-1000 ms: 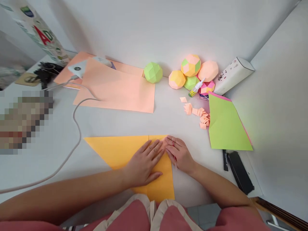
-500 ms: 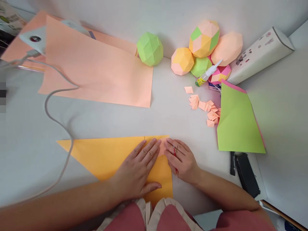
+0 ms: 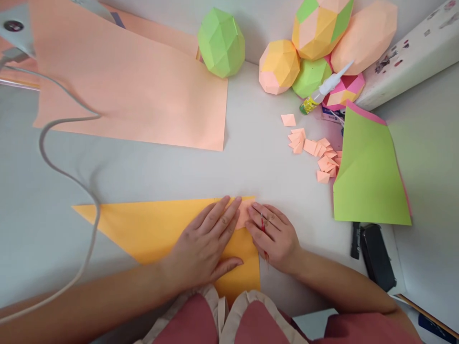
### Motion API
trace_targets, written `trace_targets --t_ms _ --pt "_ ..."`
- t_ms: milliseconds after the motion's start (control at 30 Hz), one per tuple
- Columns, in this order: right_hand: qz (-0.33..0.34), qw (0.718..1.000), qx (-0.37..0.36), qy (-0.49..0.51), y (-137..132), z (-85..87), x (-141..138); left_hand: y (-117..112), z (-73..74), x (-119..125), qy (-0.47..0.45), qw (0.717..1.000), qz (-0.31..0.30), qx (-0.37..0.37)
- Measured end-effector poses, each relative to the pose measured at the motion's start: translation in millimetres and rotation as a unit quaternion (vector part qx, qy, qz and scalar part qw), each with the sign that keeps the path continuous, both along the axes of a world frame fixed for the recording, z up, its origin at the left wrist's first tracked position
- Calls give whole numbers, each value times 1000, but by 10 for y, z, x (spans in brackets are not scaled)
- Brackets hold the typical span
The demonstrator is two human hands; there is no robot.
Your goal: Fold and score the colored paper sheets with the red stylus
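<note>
My left hand (image 3: 208, 239) lies flat and open on a yellow-orange sheet of paper (image 3: 143, 227), its fingertips at the left side of a small peach paper piece (image 3: 244, 216). That piece rests near the sheet's upper right corner. At its right side, the fingertips of my right hand (image 3: 276, 236) touch it. Held between the curled fingers of my right hand is a thin red pen-like tool (image 3: 263, 224); its tip points up and its exact kind is hard to make out. My hands cover part of the yellow-orange sheet and the piece's edges.
A large peach sheet (image 3: 143, 95) and a white cable (image 3: 68, 177) lie at left. Faceted paper balls (image 3: 279, 67), a glue bottle (image 3: 322, 91) and small peach pieces (image 3: 328, 160) sit back right. Green paper (image 3: 373, 177) and a black case (image 3: 378, 258) are at right.
The view has shifted, so the objects at the back appear larger and higher. Both hands keep nearly the same position on the paper, with only slight finger movement.
</note>
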State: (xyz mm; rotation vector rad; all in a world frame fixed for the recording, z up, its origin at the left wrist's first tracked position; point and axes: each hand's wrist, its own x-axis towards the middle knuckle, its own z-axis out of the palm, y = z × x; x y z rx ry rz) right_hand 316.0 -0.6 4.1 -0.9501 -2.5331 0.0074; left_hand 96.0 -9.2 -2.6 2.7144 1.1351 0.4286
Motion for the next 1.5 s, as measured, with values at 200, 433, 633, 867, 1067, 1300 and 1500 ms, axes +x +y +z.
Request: trace_targets --t_ms 200,433,633,867,1067,1300,1500 --pt "-1 1000 -23 15 -17 -37 7 -42 -8 4 -1 998 -66 0" --pt "11 999 -40 33 -10 -43 11 0 -5 -15 12 997 -63 -31" --pt "18 996 -74 45 -5 -33 19 -28 0 -18 16 999 -42 -28" --pt "17 996 -75 49 5 -8 14 -40 0 -32 14 998 -42 -39" --pt "41 992 -89 77 128 0 92 -45 0 -38 11 998 -46 -48" --pt "33 964 -194 179 332 13 188 -39 0 -40 16 998 -42 -53" --pt "30 961 -194 193 325 -1 168 -53 -14 -52 5 997 -44 -58"
